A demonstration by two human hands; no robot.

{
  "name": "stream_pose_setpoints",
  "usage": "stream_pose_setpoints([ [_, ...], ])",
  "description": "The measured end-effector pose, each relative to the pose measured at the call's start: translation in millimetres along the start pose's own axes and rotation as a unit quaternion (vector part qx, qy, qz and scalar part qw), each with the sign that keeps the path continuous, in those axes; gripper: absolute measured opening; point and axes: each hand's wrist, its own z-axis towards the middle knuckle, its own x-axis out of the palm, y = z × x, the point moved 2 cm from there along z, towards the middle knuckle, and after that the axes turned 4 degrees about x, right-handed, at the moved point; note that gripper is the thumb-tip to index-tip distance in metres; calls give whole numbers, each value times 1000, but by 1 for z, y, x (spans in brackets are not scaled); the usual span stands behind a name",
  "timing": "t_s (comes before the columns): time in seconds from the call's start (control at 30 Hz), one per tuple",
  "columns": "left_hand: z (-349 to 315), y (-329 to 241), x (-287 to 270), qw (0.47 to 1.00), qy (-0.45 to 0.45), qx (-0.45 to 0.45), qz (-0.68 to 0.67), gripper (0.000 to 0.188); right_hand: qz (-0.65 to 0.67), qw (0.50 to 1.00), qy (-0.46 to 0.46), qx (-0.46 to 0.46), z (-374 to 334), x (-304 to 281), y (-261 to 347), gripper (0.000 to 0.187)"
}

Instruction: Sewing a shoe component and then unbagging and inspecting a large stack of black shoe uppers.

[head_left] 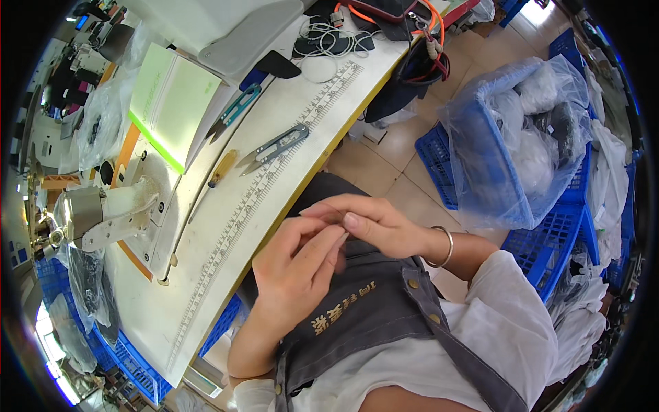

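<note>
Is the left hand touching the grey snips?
Apart. The head view shows the grey snips lying on the table, with white tabletop visible between them and the left hand.

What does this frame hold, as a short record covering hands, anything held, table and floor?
Left hand: fingers bent, tips meeting the right hand's
Right hand: thumb and fingers brought together; bangle on wrist
Held item: too small or hidden to tell
Beneath hands: dark apron
Worktable: grey snips partly over ruler strip, yellow-handled screwdriver, teal-handled snips
Floor, right: blue crate lined with clear plastic
</note>
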Motion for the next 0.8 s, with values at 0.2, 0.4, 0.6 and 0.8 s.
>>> stream_pose_setpoints([
  [0.2,0,22,3,996,0,-86,-3,16,-76,992,13,95,-20,-25,-8,29],
  [0.4,-7,26,-17,994,-37,-81,60,18,-93,956,-163,226,-47,-120,10,21],
  [0.6,-28,54,-39,978,-84,-61,181,15,102,889,-431,112,-57,-262,34,15],
  [0.8,-29,57,-35,950,-77,-15,301,14,62,878,-469,67,-4,-357,14,11],
])
